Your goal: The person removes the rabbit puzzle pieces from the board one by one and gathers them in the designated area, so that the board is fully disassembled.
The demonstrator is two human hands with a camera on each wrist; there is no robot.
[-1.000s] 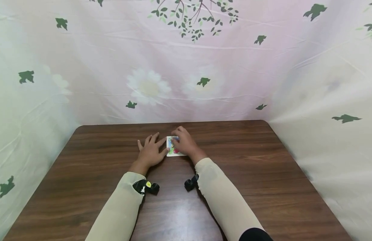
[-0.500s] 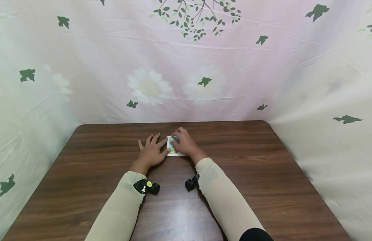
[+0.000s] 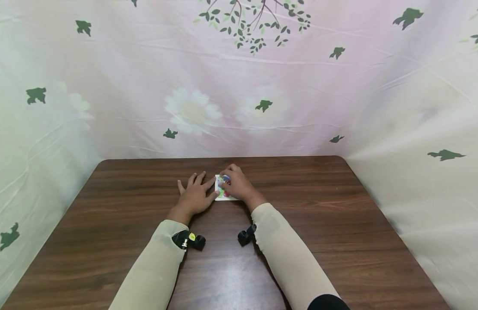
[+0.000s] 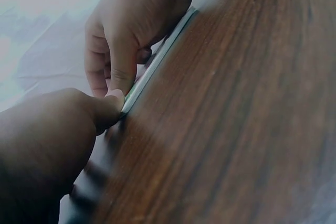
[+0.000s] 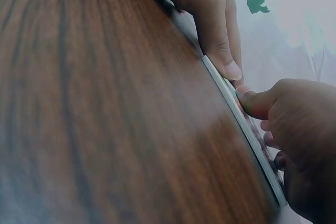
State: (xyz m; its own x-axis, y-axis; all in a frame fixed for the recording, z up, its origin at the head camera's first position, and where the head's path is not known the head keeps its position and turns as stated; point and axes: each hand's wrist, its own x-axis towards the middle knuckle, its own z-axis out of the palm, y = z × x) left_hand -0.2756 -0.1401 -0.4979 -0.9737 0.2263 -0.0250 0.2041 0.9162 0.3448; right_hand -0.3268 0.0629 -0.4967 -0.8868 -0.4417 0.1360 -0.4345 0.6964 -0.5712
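Note:
A small flat picture board [image 3: 219,196] with a pale border and a colourful print lies near the table's far edge. Its thin light side edge [image 5: 244,129] faces the right wrist view. The left hand [image 3: 192,199] is spread flat at its left side, thumb and forefinger touching that edge. Over the right part bends the right hand [image 3: 240,186], fingers curled about the far edge and thumb on the printed face. Both thumbs come close together in the left wrist view, where the right hand [image 4: 142,14] hides much of the board.
The dark wooden table [image 3: 320,202] spreads around both arms. Behind it hangs a pale cloth [image 3: 300,86] printed with leaves and birds, which also closes in the sides. A small black camera [image 3: 198,242] sits on the left wrist, another camera [image 3: 244,237] on the right.
The right thumb has shifted slightly down over the printed face, towards the person. Left hand and board stay in place; the head view has shifted a little.

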